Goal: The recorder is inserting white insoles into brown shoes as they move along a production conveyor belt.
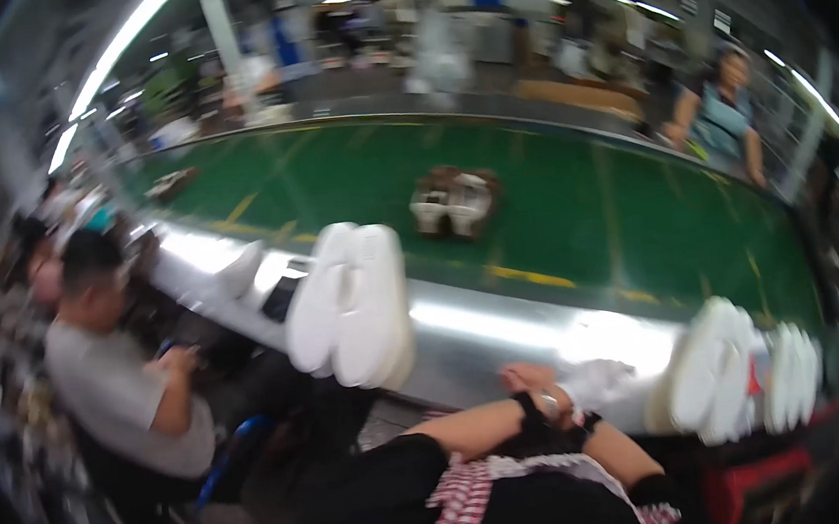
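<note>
A green conveyor belt (570, 219) is carrying a blurred brown-and-white bundle (454, 202); a smaller brown bundle (170, 186) is lying left of it. Nearer than the brown-and-white bundle, a shiny metal worktop (467, 343) is holding white shoe soles (371, 301) to its left, more white soles (703, 367) to its right.

L. hand (529, 377): blurred, pose indistinct. R. hand: hidden at white item (600, 383), itself blurred; cloth or glove, cannot tell. Brown-white pc. (456, 202), fwd. of grip on belt (571, 224): blurred, type unclear. Dark pc. (171, 184), far fwd.-L. of grip: too small to ID. Seated co-worker (120, 373), L. of grip: obj. at hands (177, 361) too small to ID. Standing co-worker (723, 121), fwd.-R. of grip: lower body hidden behind belt. Apron (459, 508), below grip: cut off, lower edge.
</note>
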Demonstrator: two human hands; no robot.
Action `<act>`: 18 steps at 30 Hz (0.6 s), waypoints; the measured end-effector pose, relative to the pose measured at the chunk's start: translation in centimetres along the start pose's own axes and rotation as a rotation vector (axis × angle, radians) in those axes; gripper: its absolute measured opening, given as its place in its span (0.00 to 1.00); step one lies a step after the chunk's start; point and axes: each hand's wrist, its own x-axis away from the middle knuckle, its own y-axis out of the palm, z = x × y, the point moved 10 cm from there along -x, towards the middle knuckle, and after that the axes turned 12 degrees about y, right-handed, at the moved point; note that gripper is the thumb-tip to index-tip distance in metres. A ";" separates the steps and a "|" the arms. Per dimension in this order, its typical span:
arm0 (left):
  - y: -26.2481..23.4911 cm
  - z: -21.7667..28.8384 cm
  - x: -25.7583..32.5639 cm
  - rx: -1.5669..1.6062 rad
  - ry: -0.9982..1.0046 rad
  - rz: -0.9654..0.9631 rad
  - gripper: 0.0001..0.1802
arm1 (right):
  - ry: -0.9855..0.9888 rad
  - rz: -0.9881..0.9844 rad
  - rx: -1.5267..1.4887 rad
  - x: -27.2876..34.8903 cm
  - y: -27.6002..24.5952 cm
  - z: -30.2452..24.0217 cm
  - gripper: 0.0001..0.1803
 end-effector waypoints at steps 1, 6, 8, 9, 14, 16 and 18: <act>0.4 -0.5 0.3 -0.033 -0.012 -0.008 0.21 | -0.016 0.141 -0.093 0.6 -0.7 -0.9 0.10; 2.2 -4.0 2.4 -0.103 -0.181 -0.042 0.17 | -0.054 0.109 0.298 1.7 -1.3 -5.4 0.12; 2.8 -4.0 2.4 -0.154 -0.129 -0.068 0.17 | -0.006 0.079 0.475 1.8 -1.1 -5.6 0.10; 2.9 -3.7 2.0 -0.178 -0.090 -0.058 0.17 | -0.003 0.072 0.526 2.0 -1.2 -5.6 0.10; 3.5 -5.0 0.2 -0.111 -0.095 -0.173 0.12 | -0.028 0.266 0.193 1.6 -2.6 -4.4 0.10; 3.3 -6.1 0.1 -0.038 -0.168 -0.183 0.10 | -0.007 0.334 0.035 1.3 -3.2 -2.8 0.10; 3.7 -6.2 0.3 -0.097 -0.188 -0.221 0.10 | 0.044 0.396 -0.132 1.1 -3.9 -1.0 0.10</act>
